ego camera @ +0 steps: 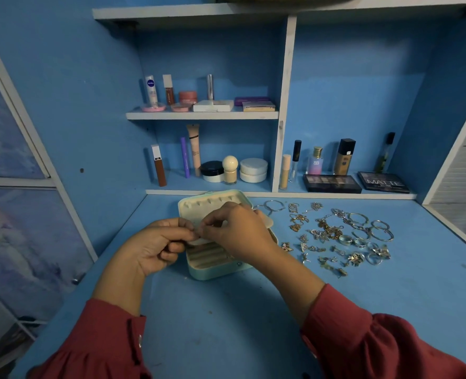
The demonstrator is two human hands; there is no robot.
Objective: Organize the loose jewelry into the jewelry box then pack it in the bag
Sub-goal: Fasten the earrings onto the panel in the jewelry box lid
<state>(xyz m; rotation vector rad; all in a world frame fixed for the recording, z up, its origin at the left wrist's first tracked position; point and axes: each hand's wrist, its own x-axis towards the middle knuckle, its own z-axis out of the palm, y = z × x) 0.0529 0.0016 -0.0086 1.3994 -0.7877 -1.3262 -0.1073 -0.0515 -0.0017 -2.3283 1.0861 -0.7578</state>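
A small mint-green jewelry box (212, 272) stands open in the middle of the blue desk, its cream lid (199, 203) raised toward the shelves. Both hands hover over it. My left hand (155, 244) and my right hand (237, 231) meet fingertip to fingertip over a cream inner flap (266, 222), pinching something small that I cannot make out. Loose jewelry (335, 236) lies spread to the right of the box: hoops, rings, earrings and a chain. No bag is in view.
Cosmetics fill the shelves behind: bottles, tubes, jars (253, 169) and two eyeshadow palettes (331, 183). A white upright (281, 132) divides the shelf unit. The desk's right edge (456, 231) runs close past the jewelry.
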